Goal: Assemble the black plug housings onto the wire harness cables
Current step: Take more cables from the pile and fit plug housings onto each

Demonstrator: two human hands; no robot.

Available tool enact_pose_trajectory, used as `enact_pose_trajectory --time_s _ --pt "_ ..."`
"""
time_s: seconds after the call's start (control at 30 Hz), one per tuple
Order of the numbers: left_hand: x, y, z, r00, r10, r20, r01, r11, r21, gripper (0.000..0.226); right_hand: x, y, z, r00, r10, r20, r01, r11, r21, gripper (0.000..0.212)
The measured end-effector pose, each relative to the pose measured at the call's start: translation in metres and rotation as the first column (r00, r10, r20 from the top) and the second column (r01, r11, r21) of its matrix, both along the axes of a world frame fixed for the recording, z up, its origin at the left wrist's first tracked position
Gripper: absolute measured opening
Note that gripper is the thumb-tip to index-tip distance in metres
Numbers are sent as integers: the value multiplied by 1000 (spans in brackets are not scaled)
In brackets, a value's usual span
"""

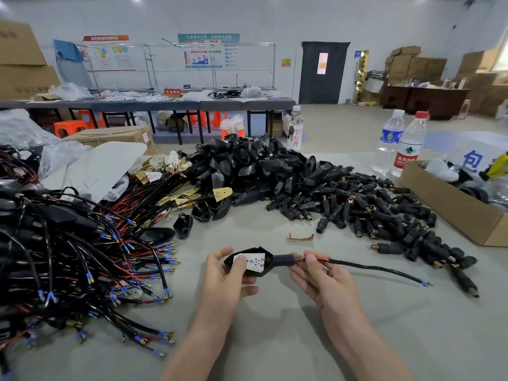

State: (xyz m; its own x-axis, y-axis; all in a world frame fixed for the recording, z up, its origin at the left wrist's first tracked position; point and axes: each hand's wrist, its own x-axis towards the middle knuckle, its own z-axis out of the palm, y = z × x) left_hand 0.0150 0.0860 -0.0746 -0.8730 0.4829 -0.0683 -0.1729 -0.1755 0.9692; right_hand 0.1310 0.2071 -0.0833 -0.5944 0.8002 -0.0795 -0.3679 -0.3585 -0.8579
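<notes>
Housing (268, 266) sits gripped in my left hand (228, 273); my right hand (327, 276) pinches its cable (371, 268); a heap of housings (247, 166) beyond it awaits assembly.

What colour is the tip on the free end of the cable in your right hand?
Blue: the tip shows best in the head view.

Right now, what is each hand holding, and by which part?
The left hand grips the black plug housing by its wide end, thumb on the white board. The right hand pinches the cable just behind the spring.
</notes>
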Motion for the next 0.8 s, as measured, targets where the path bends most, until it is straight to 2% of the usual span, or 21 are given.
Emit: enact_pose_trajectory --time_s 0.1,0.2,0.33,0.43,0.5,0.57,0.6,0.73,0.8 --pt "-2 1 4 978 -68 198 52 995 85 10 0 -1 2 1000 16 1 -16 1000 -7 16" --pt "-3 0 4 952 -107 286 63 985 161 10 1 -2 3 1000 22 -12 -22 1000 -7 19" --pt "3 0 6 931 -185 313 78 943 323 40 3 -6 4 999 35 -6 -35 999 6 26" --pt "18 2 6 932 -288 218 213 925 314 41 -1 -19 1 993 117 16 -118 991 60 34" --pt "30 2 4 949 -312 37 305 943 134 31 -5 -30 -1 987 156 43 -160 981 111 36" --pt "37 1 4 965 -245 -91 242 969 -42 26 -8 -41 -2 986 161 42 -166 975 146 34" --pt "39 -1 7 975 -199 -102 192 979 -70 25 -9 -47 0 987 153 42 -158 975 159 32" --pt "35 -21 22 993 -80 -86 79 997 -11 24 -22 -72 11 994 81 73 -95 972 215 31" --pt "24 -34 32 990 -61 -130 61 998 -6 24 -37 -87 20 997 58 51 -67 979 195 28"
